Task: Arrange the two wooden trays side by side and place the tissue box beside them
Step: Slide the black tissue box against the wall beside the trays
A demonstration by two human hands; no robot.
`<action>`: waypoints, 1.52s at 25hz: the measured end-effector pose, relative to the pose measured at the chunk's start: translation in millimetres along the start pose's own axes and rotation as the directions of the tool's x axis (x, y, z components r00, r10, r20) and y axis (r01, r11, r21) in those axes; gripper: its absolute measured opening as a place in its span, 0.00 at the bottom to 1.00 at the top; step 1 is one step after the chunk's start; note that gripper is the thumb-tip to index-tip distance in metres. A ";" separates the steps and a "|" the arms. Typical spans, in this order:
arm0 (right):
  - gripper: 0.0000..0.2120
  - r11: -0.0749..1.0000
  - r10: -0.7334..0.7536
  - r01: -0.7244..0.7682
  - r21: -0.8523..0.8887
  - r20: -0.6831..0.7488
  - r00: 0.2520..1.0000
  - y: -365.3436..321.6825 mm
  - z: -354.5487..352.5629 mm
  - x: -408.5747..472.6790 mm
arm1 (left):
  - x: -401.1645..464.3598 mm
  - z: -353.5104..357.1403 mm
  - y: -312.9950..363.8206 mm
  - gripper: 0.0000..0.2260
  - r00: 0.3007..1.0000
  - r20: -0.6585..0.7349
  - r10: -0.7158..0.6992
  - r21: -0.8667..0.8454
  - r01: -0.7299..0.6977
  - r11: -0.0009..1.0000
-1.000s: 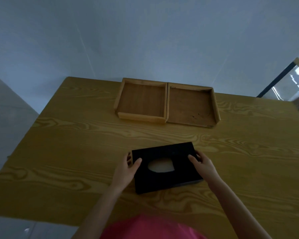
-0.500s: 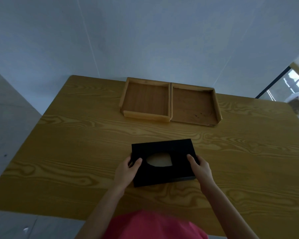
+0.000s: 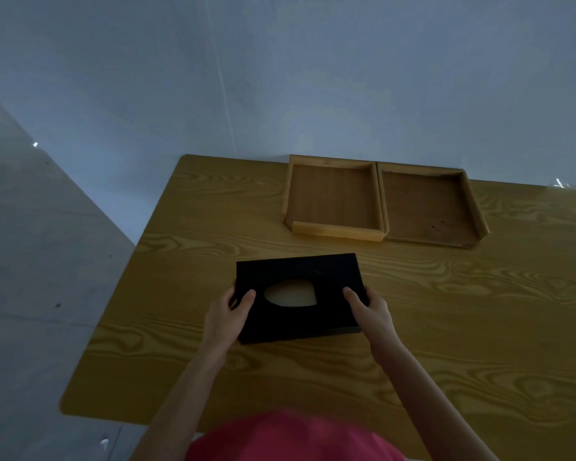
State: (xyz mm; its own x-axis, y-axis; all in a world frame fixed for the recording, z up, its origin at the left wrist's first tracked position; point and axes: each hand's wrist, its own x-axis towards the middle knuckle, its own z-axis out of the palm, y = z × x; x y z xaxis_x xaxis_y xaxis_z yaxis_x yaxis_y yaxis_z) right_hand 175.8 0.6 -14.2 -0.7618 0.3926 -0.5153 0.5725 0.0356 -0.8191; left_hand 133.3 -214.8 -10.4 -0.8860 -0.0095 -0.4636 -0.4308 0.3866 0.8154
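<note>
A black tissue box [image 3: 316,271] with an oval opening on top is held at both short ends, in front of me over the table. My left hand [image 3: 226,316] grips its left end, thumb on top. My right hand [image 3: 369,309] grips its right end the same way. Two shallow wooden trays stand side by side and touching at the table's far edge: a lighter tray [image 3: 333,197] on the left and a darker tray [image 3: 426,207] on the right. The box lies nearer to me than the trays, slightly left of them.
The wooden table [image 3: 479,311] has its left edge close to the box, with grey floor [image 3: 40,261] beyond it. A pale wall [image 3: 280,78] rises right behind the trays. Bare tabletop lies left of the lighter tray.
The box, held in both hands, has shifted away from me toward the trays and to the left. The view has swung left, so the trays now sit to the right.
</note>
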 end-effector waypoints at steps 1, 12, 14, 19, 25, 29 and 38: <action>0.17 1.000 0.008 -0.008 0.003 0.007 1.000 -3.4 12.3 0.6 | 5.9 -10.7 0.2 0.20 1.000 -0.006 0.006 0.006 -0.006 1.000; 0.22 0.998 0.069 -0.067 -0.021 0.076 0.995 -41.2 124.7 13.8 | 72.6 -114.4 -16.1 0.22 0.999 0.002 0.043 0.030 -0.043 0.999; 0.24 0.996 0.088 -0.085 -0.035 0.080 0.993 -45.3 137.4 15.8 | 83.6 -122.6 -20.3 0.24 1.000 0.010 0.024 0.031 -0.024 0.999; 0.26 0.994 0.066 -0.059 -0.097 0.077 0.995 -46.0 154.3 17.4 | 100.5 -135.3 -27.3 0.21 1.000 0.016 0.010 0.032 -0.010 0.999; 0.33 0.789 -0.319 0.341 -0.511 0.134 0.938 -42.2 150.7 3.2 | 86.5 -132.4 -34.3 0.29 0.913 0.083 0.399 0.588 -0.368 0.721; 0.36 0.371 -0.522 0.514 -0.773 0.285 0.804 -22.3 154.7 0.5 | 78.4 -113.3 -45.4 0.42 0.861 0.223 0.457 0.752 -0.450 0.482; 0.36 0.314 -0.552 0.489 -0.814 0.263 0.792 -13.9 160.2 31.7 | 101.1 -102.2 -40.7 0.38 0.905 0.203 0.373 0.866 -0.343 0.363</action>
State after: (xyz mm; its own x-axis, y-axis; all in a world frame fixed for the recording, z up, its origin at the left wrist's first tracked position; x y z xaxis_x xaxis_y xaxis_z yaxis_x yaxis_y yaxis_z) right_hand 95.2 -134.6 -59.6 -0.9985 0.0495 -0.0224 0.0540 0.9512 -0.3038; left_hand 43.8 -325.7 -55.0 -0.9282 0.3225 -0.1855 0.2964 0.9424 0.1550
